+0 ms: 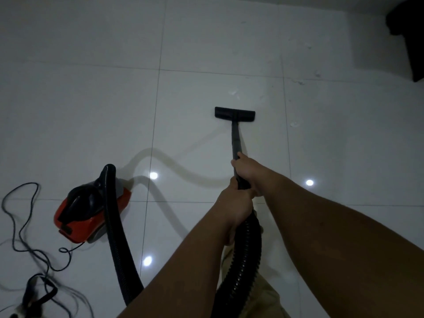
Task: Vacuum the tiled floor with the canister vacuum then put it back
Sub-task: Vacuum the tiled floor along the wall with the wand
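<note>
While glossy white tiled floor (91,99) fills the view, a dark furniture edge (410,35) sits far right. Red-and-black canister vacuum (91,212) rests lower left, its cord (20,228) tangled beside. Both hands clamp the wand (236,138): right hand (249,171) ahead, left hand (234,205) behind, nozzle (234,114) flat on tile. No lettering is readable.

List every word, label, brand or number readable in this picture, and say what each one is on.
None can be read. The red canister vacuum shows no legible brand or label: its body is dim and blurred. The black floor nozzle, wand, hose and white tiled floor bear no visible text.
</note>
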